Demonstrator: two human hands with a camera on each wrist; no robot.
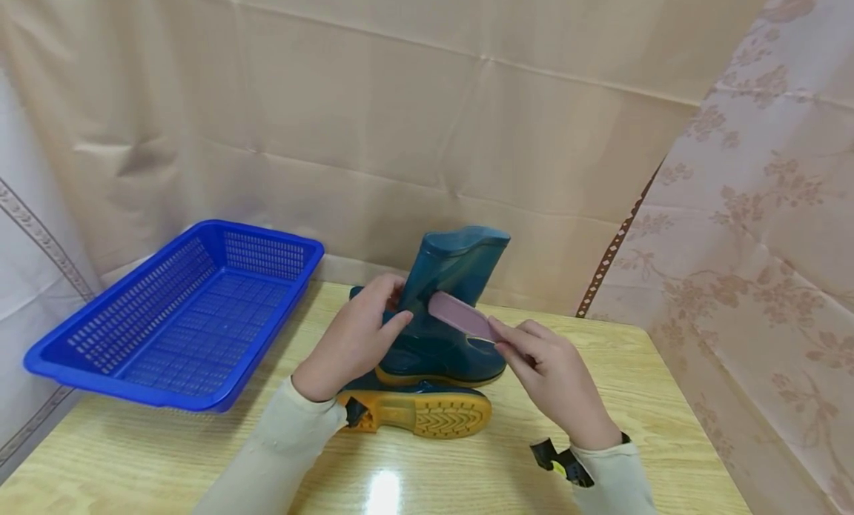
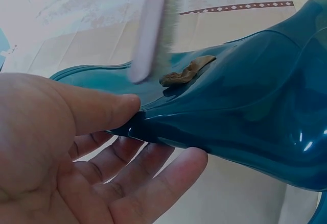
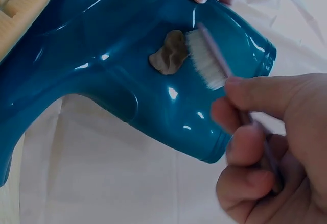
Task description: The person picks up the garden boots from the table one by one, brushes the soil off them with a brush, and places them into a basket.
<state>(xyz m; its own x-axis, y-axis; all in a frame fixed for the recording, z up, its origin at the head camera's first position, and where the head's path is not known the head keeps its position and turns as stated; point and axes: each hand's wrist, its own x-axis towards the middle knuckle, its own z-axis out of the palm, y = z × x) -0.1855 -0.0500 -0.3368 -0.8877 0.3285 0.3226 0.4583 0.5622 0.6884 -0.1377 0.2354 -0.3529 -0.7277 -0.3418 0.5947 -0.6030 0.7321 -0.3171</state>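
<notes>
Showing most of the desk (image 1: pixel 600 359), the head view has a blue plastic basket (image 1: pixel 262 344) on the left side, its slatted walls and latticed bottom in plain sight from end to end. Right of it stands a dark teal boot (image 1: pixel 427 344), yellow-edged sole down and shaft leaning to the right; the inside of the shaft cannot be seen from here. In front of it a second boot (image 1: pixel 443 415) lies on its side with its yellow treaded sole turned to the camera. The left grip (image 1: pixel 356 337) holds the standing boot at the left edge of its shaft. The right grip (image 1: pixel 557 378) pinches a mauve brush (image 1: pixel 460 316) by one end, the other end lying across the front of the shaft.

In the left wrist view, the left thumb rests on top of the shaft, with the fingers underneath. A brown lump (image 2: pixel 186 74) sits on the boot's surface; the brush's pale bristles are just beside it, slightly blurred.

In the right wrist view, the right thumb and curled fingers are closed round the brush handle. The white bristles are at the lump's edge; whether they touch it cannot be told. Part of a yellow sole shows in the upper left corner.
</notes>
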